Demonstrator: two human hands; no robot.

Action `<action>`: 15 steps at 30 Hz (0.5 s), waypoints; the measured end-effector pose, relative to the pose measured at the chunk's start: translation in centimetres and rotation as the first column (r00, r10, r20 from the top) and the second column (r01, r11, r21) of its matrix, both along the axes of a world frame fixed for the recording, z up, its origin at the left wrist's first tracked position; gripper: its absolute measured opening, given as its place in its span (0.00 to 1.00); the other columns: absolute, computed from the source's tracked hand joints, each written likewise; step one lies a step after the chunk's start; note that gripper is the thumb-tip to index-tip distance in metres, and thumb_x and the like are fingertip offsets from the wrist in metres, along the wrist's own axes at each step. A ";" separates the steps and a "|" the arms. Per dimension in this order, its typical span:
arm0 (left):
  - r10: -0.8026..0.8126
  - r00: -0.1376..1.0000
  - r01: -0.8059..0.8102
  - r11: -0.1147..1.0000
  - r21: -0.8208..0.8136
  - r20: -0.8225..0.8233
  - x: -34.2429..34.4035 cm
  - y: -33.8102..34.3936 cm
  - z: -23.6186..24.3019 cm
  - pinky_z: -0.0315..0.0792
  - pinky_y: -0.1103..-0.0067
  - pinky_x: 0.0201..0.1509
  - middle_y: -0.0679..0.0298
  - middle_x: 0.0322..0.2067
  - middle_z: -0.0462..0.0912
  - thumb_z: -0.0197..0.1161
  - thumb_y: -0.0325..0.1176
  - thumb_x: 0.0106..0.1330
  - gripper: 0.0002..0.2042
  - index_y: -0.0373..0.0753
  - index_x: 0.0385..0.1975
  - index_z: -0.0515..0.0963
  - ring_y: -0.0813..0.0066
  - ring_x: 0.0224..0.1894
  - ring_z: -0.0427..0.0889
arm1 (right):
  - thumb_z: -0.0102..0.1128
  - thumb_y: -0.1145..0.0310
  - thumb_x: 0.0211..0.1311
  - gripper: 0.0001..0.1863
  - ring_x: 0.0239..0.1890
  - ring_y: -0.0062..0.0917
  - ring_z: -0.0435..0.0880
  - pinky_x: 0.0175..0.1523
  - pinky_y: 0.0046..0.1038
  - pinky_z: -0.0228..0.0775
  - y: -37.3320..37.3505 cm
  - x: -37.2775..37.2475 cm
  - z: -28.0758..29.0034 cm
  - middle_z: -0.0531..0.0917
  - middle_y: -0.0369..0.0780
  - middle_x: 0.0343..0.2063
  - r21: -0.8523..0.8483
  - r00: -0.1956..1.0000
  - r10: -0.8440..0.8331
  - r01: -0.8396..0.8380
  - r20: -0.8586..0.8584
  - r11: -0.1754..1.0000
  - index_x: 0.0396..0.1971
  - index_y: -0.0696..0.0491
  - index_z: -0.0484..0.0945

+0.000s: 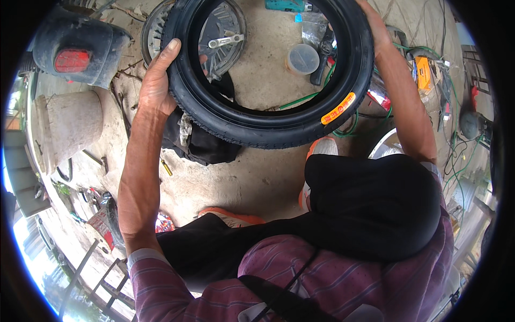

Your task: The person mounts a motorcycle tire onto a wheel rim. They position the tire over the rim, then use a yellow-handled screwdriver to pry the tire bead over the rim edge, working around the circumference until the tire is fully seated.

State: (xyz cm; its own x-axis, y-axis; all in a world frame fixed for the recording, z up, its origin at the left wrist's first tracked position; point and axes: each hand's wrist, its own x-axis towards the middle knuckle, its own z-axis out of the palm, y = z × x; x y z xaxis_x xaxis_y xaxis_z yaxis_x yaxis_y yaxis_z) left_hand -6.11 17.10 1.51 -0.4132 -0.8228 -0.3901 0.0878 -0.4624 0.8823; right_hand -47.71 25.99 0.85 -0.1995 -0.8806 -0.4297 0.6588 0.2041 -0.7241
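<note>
The left hand [156,80] clasps the black rubber scooter tyre [268,115] at its nine-o'clock edge, palm flat on the tread and thumb stretched up along the sidewall. The right hand [375,27] closes over the rim of the tyre near two o'clock, fingers curled out of sight behind the rubber. Both grips are thus closed on the tyre, which hangs in the air above the concrete floor [252,177], just in front of the person's black-trousered knees [370,204].

By the look of it, the step in hand is turning and checking the tyre; a next move would call for both grips to shift along the ring together.

The tyre faces the camera with its opening tilted slightly away (a round thing has no true long axis), its orange oblong sticker [338,109] sitting at four o'clock.

Through and beyond the ring, at eleven o'clock, a grey metal wheel hub [225,37] lies on the floor, and a clear round plastic tub [302,59] sits inside the opening.
</note>
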 end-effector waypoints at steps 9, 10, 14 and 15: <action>0.096 0.969 -0.087 0.995 0.050 -0.225 -0.6 0.7 0.9 0.87 0.63 0.50 0.54 0.50 0.84 0.63 0.52 0.73 0.29 0.32 0.60 0.75 0.62 0.49 0.86 | 0.50 0.43 0.76 0.34 0.49 0.37 0.90 0.53 0.40 0.87 4.3 -0.9 0.4 0.86 0.54 0.51 -0.246 0.983 0.130 -0.096 0.128 0.965 0.64 0.58 0.78; 0.148 0.967 -0.142 0.989 0.042 -0.210 -0.7 0.8 1.2 0.86 0.63 0.51 0.55 0.51 0.84 0.62 0.53 0.74 0.29 0.33 0.61 0.75 0.62 0.51 0.85 | 0.50 0.41 0.76 0.36 0.55 0.40 0.88 0.58 0.44 0.85 5.2 1.7 1.1 0.84 0.56 0.55 -0.282 0.988 0.077 -0.036 0.137 0.959 0.66 0.58 0.76; 0.187 0.947 -0.190 0.982 0.013 -0.260 -1.1 0.4 0.2 0.81 0.60 0.61 0.55 0.55 0.83 0.61 0.55 0.74 0.31 0.34 0.64 0.74 0.60 0.58 0.82 | 0.58 0.37 0.70 0.45 0.65 0.43 0.80 0.68 0.48 0.75 7.5 5.2 1.5 0.75 0.53 0.67 -0.378 0.997 0.069 -0.070 -0.016 0.923 0.75 0.53 0.61; 0.200 0.941 -0.203 0.979 0.018 -0.272 -1.4 0.5 0.0 0.80 0.60 0.62 0.55 0.55 0.83 0.61 0.55 0.74 0.31 0.34 0.64 0.74 0.60 0.58 0.82 | 0.63 0.41 0.68 0.46 0.66 0.43 0.79 0.69 0.49 0.73 7.9 5.8 1.2 0.74 0.52 0.67 -0.379 0.991 0.040 -0.087 -0.129 0.921 0.76 0.53 0.60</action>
State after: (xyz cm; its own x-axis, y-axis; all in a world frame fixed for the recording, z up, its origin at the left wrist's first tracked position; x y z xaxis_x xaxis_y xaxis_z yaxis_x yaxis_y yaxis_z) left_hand -7.52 17.57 1.53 -0.3273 -0.9032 -0.2776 0.4141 -0.4011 0.8171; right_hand -41.94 33.93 2.01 -0.1658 -0.9856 -0.0341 0.5600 -0.0656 -0.8259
